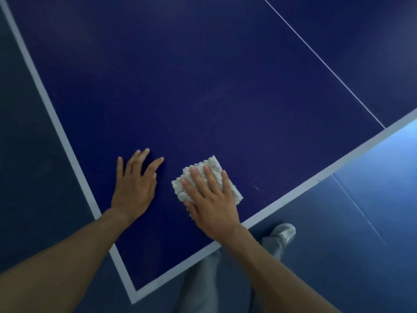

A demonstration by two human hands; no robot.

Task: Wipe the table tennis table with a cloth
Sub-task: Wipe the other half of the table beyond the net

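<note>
The dark blue table tennis table [203, 86] fills most of the view, with white border lines and its near corner at the bottom. A folded white fluffy cloth [212, 168] lies flat on the table near the front edge. My right hand [212, 199] presses on the cloth with straight, spread fingers and covers its lower half. My left hand [135, 186] rests flat on the bare table surface just left of the cloth, fingers spread, holding nothing.
A thin white centre line [322, 62] runs across the table at the upper right. Blue floor [361, 222] lies beyond the table's edges. My grey trouser legs and one grey shoe [284, 232] stand below the front edge.
</note>
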